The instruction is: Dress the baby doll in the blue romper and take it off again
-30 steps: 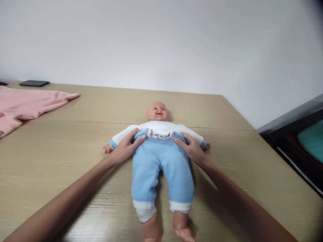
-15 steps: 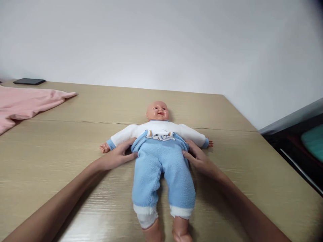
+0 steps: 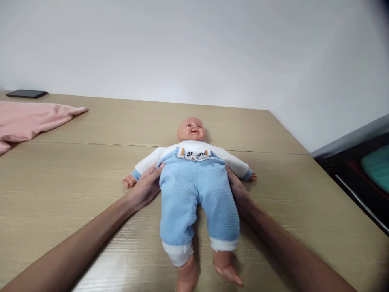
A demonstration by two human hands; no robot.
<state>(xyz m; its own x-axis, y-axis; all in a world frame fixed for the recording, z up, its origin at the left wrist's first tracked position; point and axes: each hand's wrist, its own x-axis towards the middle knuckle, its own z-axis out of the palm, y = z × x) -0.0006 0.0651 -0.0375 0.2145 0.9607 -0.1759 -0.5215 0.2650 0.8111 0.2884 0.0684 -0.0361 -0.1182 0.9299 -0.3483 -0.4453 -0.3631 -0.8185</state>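
Observation:
A baby doll (image 3: 192, 129) lies on its back on the table, head away from me. It has a white top (image 3: 154, 158) with blue cuffs and fuzzy light blue trousers (image 3: 182, 194) with white leg ends. Cartoon eyes decorate the white patch at the waist. My left hand (image 3: 148, 187) grips the trousers at the left side of the waist, thumb on the edge of the cloth and other fingers partly hidden. On the opposite side, my right hand (image 3: 238, 188) holds the trousers at the hip; its fingertips are tucked behind the cloth.
Pink cloth (image 3: 36, 117) is spread at the left of the wooden table (image 3: 100, 170). Behind it, by the white wall, lies a flat black phone-like object (image 3: 27, 93). Past the table's right edge is a dark chair-like thing with a teal part (image 3: 377, 168).
Both hands have closed in around the waist and the trouser top sits higher, with the patch spread flatter so its eyes show. The doll's legs have shifted slightly, showing one foot.

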